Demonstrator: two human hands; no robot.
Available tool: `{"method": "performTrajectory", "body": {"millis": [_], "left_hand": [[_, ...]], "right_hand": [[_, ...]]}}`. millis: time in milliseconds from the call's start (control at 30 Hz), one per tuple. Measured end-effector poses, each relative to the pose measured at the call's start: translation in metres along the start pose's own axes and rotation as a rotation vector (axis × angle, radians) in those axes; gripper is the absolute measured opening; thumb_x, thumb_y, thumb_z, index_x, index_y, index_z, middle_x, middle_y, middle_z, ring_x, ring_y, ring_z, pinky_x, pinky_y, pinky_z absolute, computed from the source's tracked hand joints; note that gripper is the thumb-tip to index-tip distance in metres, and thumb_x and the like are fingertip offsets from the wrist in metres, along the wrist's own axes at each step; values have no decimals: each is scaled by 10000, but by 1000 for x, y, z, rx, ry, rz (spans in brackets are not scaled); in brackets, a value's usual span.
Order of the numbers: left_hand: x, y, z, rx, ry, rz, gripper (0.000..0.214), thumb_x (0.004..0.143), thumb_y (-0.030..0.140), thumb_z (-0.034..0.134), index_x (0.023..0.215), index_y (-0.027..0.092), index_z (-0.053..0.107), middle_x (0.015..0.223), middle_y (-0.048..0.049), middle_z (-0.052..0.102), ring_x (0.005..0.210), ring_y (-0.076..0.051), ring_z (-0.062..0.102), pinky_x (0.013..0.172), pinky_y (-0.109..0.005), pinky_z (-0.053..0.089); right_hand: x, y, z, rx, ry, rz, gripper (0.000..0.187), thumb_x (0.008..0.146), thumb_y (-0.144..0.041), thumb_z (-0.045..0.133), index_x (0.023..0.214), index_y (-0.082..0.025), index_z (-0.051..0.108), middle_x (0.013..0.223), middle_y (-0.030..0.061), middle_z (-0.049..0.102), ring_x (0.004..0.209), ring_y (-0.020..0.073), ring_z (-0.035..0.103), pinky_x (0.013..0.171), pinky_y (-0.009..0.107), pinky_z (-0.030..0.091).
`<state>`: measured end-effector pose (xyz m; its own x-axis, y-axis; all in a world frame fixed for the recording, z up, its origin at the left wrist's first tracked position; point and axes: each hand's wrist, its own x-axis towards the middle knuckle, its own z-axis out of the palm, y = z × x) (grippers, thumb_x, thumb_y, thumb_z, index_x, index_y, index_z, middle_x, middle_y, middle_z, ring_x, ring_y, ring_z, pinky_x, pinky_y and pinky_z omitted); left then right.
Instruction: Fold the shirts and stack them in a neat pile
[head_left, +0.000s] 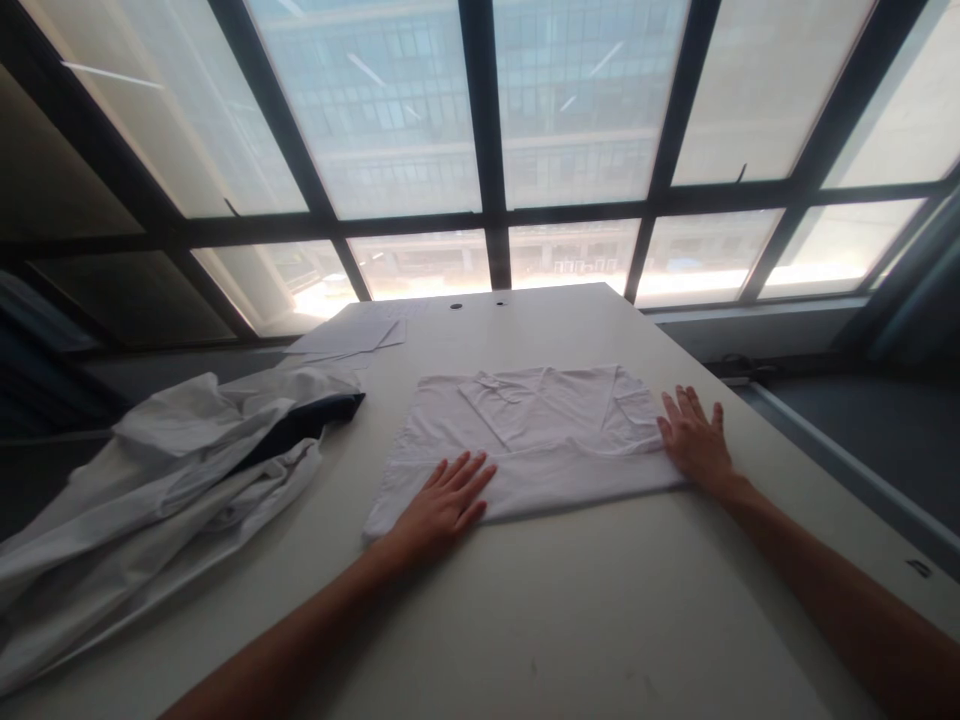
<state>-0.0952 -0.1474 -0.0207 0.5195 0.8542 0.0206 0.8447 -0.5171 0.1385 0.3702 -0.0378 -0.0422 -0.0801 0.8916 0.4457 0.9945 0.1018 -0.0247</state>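
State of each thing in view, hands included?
Folded white garment: flat, lightly creased
Left hand: open, pressed on its near side
Right hand: open, at its right edge
White cloth heap: loose, rumpled
Papers: flat, overlapping
Windows: appear shut

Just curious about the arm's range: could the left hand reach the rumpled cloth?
Probably yes: the left hand lies flat on the white garment, gripping nothing; just garment edge and tabletop separate it from the rumpled cloth.
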Motion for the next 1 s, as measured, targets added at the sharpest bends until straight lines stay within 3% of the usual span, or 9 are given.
{"method": "performTrajectory", "body": {"millis": [133,267,400,500,700,833,1000], "left_hand": [[-1,5,-3,32,36,17,589,1069,533,275,1611,319,192,1657,-19,228,1540,-264,163,1243,-510,126],[0,15,-9,59,45,119,641,1051,562,322,1618,308,164,1662,-27,221,1542,-277,151,1245,-516,111],[0,20,-8,20,-5,176,679,1036,598,331,1620,324,119,1673,-27,165,1544,-294,129,1237,-520,134],[0,21,-4,0,-32,148,666,1037,612,307,1616,349,111,1677,-11,133,1545,-296,117,1235,-527,123],[0,15,-3,-20,-66,70,648,1041,622,241,1614,359,88,1677,6,106,1550,-279,96,1239,-512,106],[-8,-5,-7,-8,-85,37,643,1040,629,234,1612,359,115,1674,12,108,1551,-273,86,1243,-498,85],[-15,-36,-5,38,-33,-108,625,1056,594,195,1611,306,176,1663,-20,181,1545,-264,128,1238,-507,117]], "right_hand": [[-14,-44,-15,189,6,-183,567,1052,-362,227,1539,-116,381,1597,193,358,1524,281,210,1207,566,196],[-33,-89,-29,409,-213,-516,592,1050,-408,330,1607,-228,247,1658,114,231,1537,247,156,1221,524,203],[-42,-106,-41,494,-460,-830,644,1025,-469,442,1607,-330,204,1668,48,194,1540,248,113,1235,536,110],[-40,-104,-44,509,-509,-833,632,1029,-486,435,1602,-336,214,1665,40,197,1542,248,82,1236,539,87],[-39,-98,-34,482,-483,-776,589,1050,-492,369,1598,-331,226,1663,42,181,1539,227,98,1239,524,95],[-39,-94,-31,454,-479,-758,585,1054,-499,347,1599,-330,218,1659,47,180,1536,232,111,1235,539,103],[-37,-87,-33,462,-477,-761,590,1050,-495,364,1599,-344,209,1659,42,180,1533,239,115,1235,540,113]]}}
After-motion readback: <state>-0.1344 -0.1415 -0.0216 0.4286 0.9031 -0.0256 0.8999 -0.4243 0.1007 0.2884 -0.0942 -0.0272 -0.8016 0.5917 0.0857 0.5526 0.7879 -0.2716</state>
